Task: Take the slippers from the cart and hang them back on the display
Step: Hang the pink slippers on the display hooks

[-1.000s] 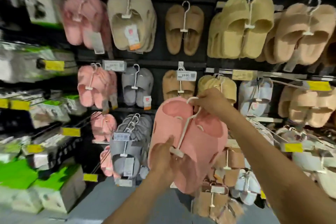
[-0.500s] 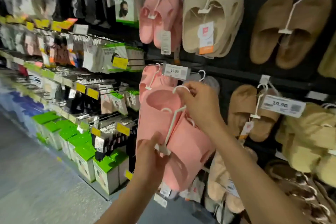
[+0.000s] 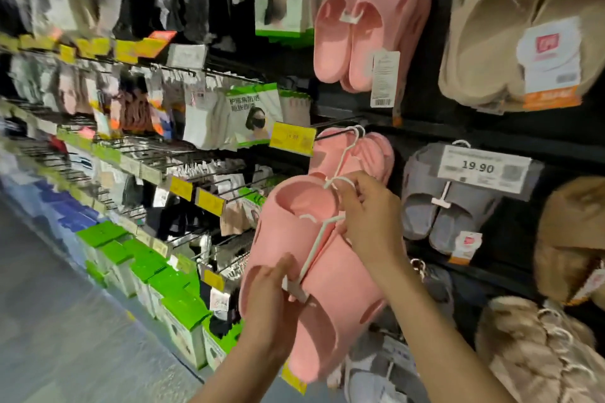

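Note:
A pair of pink slippers on a white plastic hanger is held up in front of the dark display wall. My right hand pinches the hanger's hook near the top. My left hand grips the lower end of the pair, thumb by the hanger's bottom clip. Just behind hangs another pink pair from a display peg at the same height. The cart is out of view.
More pink slippers hang above, beige ones to the upper right, grey ones under a 19.90 price tag. Pegs with packaged goods and yellow labels run off to the left. Grey floor lies lower left.
The view has swung left and closer along the display. Both hands have carried the pink pair up and left, toward the peg with the other pink slippers.

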`<act>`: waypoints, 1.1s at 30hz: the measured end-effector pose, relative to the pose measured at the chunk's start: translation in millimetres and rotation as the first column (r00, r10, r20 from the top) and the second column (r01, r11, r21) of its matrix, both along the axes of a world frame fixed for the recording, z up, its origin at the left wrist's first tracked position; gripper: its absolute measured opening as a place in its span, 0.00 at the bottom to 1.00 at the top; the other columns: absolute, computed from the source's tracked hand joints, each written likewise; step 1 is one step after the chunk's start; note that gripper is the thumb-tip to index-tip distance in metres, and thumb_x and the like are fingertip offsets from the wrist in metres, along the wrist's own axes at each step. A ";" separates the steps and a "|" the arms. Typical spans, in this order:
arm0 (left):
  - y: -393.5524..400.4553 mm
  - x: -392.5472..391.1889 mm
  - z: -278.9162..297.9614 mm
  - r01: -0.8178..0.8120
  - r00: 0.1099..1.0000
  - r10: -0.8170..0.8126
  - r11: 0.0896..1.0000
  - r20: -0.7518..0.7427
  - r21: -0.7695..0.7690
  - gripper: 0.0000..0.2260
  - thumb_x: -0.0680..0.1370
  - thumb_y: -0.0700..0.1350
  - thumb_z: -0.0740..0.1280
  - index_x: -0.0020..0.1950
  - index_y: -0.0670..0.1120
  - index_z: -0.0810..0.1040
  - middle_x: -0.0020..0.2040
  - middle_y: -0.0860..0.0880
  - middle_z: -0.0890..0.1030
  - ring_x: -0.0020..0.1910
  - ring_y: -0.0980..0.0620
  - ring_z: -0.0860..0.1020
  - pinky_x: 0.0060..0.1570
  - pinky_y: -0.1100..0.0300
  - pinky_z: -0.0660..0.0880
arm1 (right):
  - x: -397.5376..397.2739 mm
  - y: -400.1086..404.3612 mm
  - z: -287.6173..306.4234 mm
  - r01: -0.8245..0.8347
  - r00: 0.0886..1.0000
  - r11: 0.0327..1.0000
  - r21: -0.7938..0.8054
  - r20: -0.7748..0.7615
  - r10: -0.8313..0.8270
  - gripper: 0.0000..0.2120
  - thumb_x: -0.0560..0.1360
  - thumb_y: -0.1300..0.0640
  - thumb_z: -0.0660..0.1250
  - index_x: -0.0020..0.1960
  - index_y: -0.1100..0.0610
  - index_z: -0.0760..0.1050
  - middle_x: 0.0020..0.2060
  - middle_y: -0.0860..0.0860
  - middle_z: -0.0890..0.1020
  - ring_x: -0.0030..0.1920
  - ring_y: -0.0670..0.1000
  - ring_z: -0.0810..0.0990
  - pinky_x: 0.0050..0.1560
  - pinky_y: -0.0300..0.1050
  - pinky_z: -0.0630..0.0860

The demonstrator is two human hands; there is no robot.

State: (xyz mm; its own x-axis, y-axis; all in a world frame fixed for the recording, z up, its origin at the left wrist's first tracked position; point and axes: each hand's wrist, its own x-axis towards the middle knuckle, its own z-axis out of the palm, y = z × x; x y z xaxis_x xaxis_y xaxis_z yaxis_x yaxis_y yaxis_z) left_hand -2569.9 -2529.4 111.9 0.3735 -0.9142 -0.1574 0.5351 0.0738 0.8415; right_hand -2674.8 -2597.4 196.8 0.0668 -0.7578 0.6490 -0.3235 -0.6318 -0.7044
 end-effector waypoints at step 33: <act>-225.8 18.8 65.8 0.244 0.898 -0.172 0.960 -0.405 0.135 0.18 0.80 0.33 0.50 0.30 0.41 0.66 0.19 0.43 0.72 0.25 0.45 0.72 0.21 0.61 0.70 | 35.4 -272.2 25.5 0.162 0.987 0.960 0.230 -0.029 -0.160 0.17 0.75 0.61 0.61 0.28 0.51 0.73 0.26 0.47 0.75 0.28 0.49 0.73 0.33 0.43 0.70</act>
State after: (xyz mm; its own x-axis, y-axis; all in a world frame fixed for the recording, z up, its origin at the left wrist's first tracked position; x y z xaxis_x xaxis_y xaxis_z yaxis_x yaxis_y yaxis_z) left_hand -2551.1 -2755.3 177.7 0.0544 -0.9071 -0.4175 0.8063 -0.2067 0.5542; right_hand -2639.4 -2869.6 222.3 -0.0626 -0.8880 0.4555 -0.4154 -0.3918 -0.8209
